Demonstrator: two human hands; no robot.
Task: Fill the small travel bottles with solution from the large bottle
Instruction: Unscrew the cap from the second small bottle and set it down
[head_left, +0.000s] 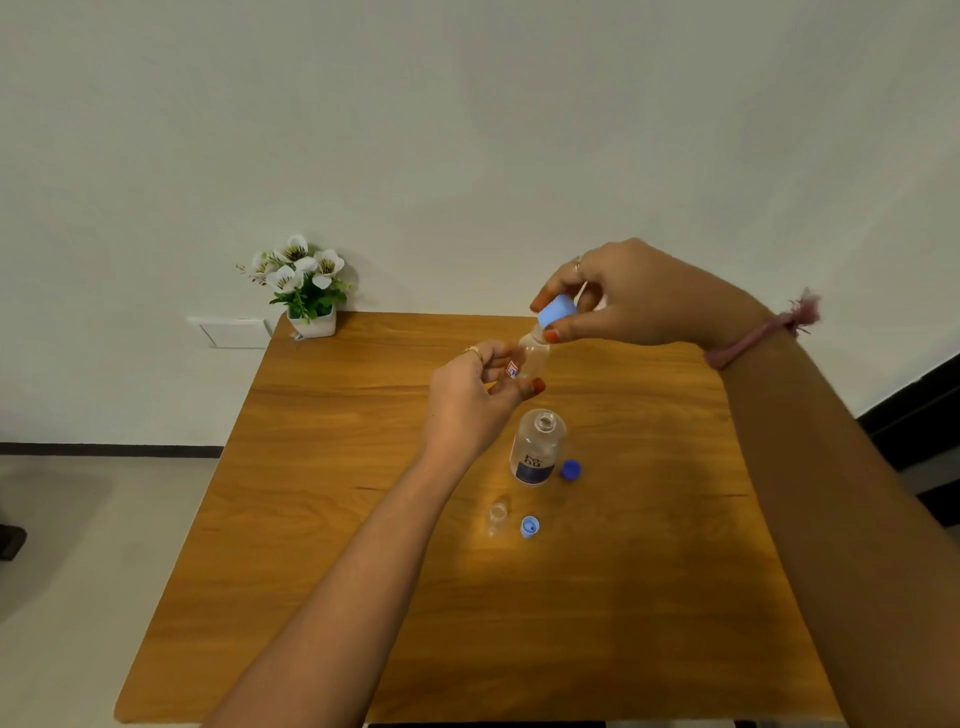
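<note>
**A:** ok so what's going on over the wooden table (363, 519) here?

**B:** the left hand (470, 402) is pinching a small clear travel bottle (534, 356) between thumb and fingers, held up in the air above the far half of the table; there's a little red and white sticker on its side; the right hand (623, 299) has its fingertips closed round the light blue cap (557, 310) right at the bottle's neck; can't tell if the cap is fully seated or just touching the top

**A:** and the big one?

**B:** the large bottle (537, 449) stands upright mid-table, just below the hands; mouth open, dark blue label low on the front; its dark blue cap (570, 469) lies just beside it on the right; nearer the camera a second small travel bottle (497, 519) stands open, with its own light blue cap (529, 527) next to it, apart from it

**A:** anything else?

**B:** a potted white flower plant (306, 288) at the far left corner by the wall; pink thread bracelet (753, 338) on the right wrist
</note>
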